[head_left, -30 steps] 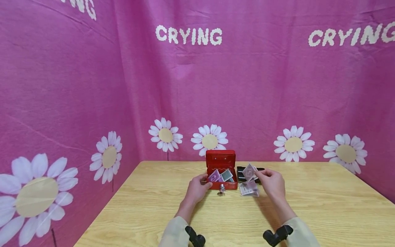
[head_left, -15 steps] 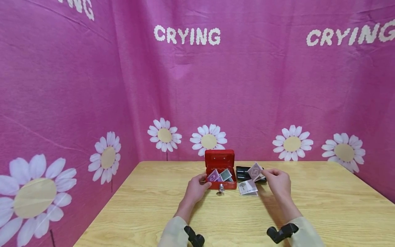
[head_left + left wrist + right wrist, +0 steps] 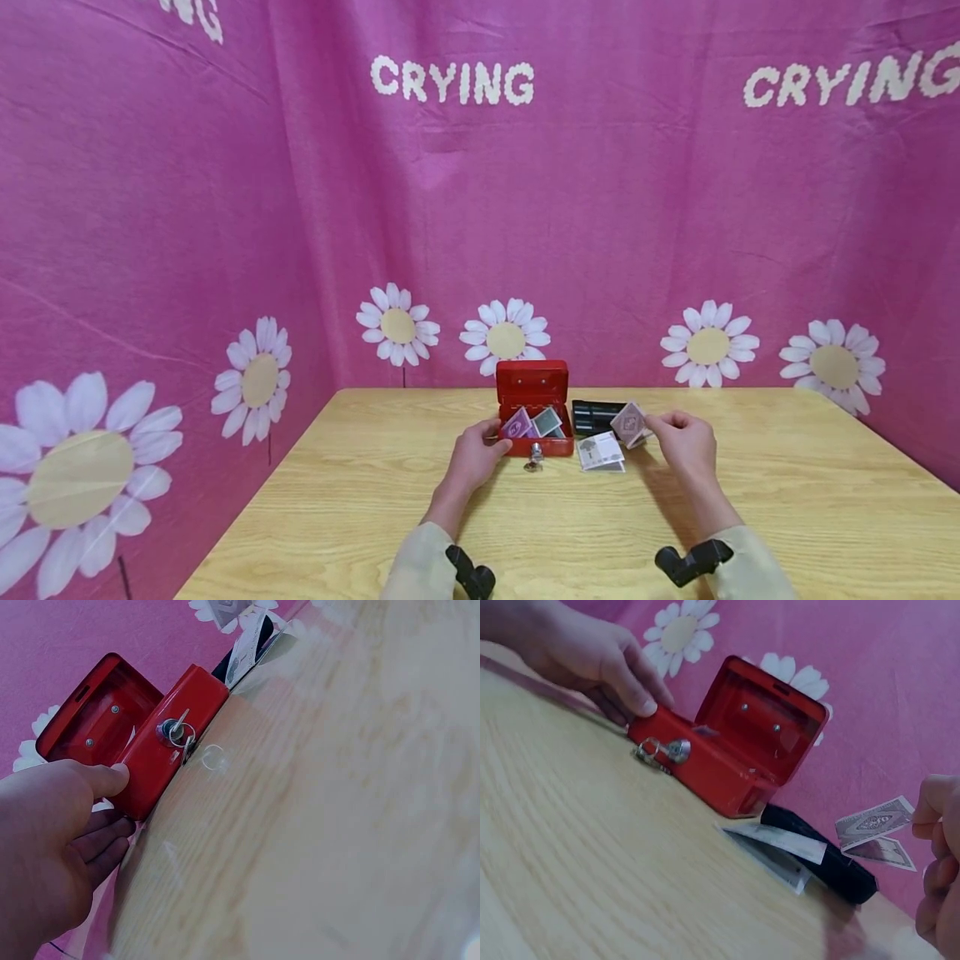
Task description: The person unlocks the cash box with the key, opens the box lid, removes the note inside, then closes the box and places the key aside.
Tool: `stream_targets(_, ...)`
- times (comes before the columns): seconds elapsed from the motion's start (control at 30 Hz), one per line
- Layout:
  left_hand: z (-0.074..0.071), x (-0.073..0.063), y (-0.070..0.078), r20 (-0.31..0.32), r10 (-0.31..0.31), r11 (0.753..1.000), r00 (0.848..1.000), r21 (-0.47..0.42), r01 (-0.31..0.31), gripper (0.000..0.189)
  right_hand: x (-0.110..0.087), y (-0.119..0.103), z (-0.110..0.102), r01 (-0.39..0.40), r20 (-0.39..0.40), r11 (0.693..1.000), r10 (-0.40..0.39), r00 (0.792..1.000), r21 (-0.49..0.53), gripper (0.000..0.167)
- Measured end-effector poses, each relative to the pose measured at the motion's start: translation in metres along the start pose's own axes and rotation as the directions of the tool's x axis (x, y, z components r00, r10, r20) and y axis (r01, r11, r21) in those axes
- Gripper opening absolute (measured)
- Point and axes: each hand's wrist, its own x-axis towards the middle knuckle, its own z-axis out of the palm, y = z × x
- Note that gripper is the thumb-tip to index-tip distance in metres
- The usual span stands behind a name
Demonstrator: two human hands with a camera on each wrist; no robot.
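A red cash box (image 3: 551, 448) stands on the table with its lid raised. Inside it lean a purple folded banknote (image 3: 516, 424) and a greenish one (image 3: 547, 422). My left hand (image 3: 474, 456) grips the box's left side, its thumb over the front wall's top edge in the left wrist view. Between thumb and fingers, my right hand (image 3: 688, 446) pinches a folded pinkish-brown banknote (image 3: 874, 823), held in the air. Below and left of it, another folded banknote (image 3: 600, 451) rests partly against what looks like a black wallet (image 3: 591, 414).
A key ring with keys (image 3: 651, 752) hangs from the lock (image 3: 679, 751) on the box front. The wooden table (image 3: 360, 475) ends at a pink curtain (image 3: 600, 208) printed with daisies and lettering. Camera mounts (image 3: 693, 562) sit on both wrists.
My right hand has moved to the right and slightly down with the pinched banknote, off the folded banknote on the table. The left hand stays on the box.
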Motion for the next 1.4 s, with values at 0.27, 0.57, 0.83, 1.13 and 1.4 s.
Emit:
stream_targets(0.27,0.000,0.000,0.002,-0.001,0.000,1.000,1.000,0.000,0.000,0.047,0.000,0.004,-0.003,-0.019,0.005,1.000,0.019,1.000,-0.014,0.029)
stream_targets(0.57,0.000,-0.001,0.001,0.002,-0.018,1.000,1.000,0.004,0.018,0.047,-0.005,0.007,-0.001,0.023,0.011,0.997,-0.022,1.000,-0.074,0.031)
stream_targets(0.83,0.001,0.001,0.000,0.005,-0.016,1.000,1.000,-0.009,0.016,0.047,-0.005,0.012,-0.002,0.001,0.041,0.997,0.003,0.999,-0.082,0.033)
stream_targets(1.13,0.001,0.002,-0.003,0.006,-0.024,1.000,1.000,-0.004,0.024,0.048,-0.004,0.018,-0.001,0.014,0.065,0.987,-0.004,0.998,-0.163,0.033)
stream_targets(1.4,0.001,0.003,-0.002,0.007,-0.002,1.000,1.000,-0.009,0.002,0.047,-0.007,0.016,-0.002,-0.021,0.068,0.988,0.032,0.997,-0.151,0.032)
